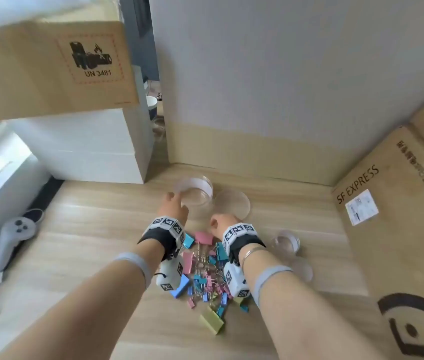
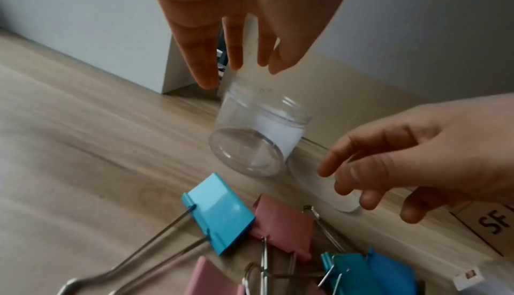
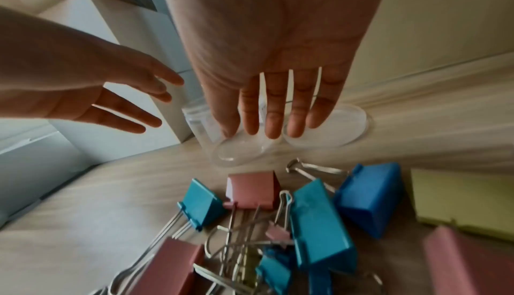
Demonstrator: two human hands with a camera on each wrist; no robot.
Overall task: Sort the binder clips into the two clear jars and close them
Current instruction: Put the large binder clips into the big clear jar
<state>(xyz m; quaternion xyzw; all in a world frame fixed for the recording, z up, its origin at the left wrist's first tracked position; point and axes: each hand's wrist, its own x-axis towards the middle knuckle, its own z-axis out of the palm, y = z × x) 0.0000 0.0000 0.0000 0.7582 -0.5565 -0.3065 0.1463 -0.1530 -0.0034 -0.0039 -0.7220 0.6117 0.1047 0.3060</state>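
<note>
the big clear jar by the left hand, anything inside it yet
The jar looks empty: no clips inside, only a white label showing through its wall. The right wrist view has fingers covering part of it.

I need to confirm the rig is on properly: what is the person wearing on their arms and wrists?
Both arms are bare, no sleeves. Each wrist carries a black strap topped with a white band of black-and-white square markers, a white marker-covered camera block hanging beneath. A grey band circles each forearm. A thin silver bangle sits beside the strap by the right hand; none shows by the left hand.
</note>
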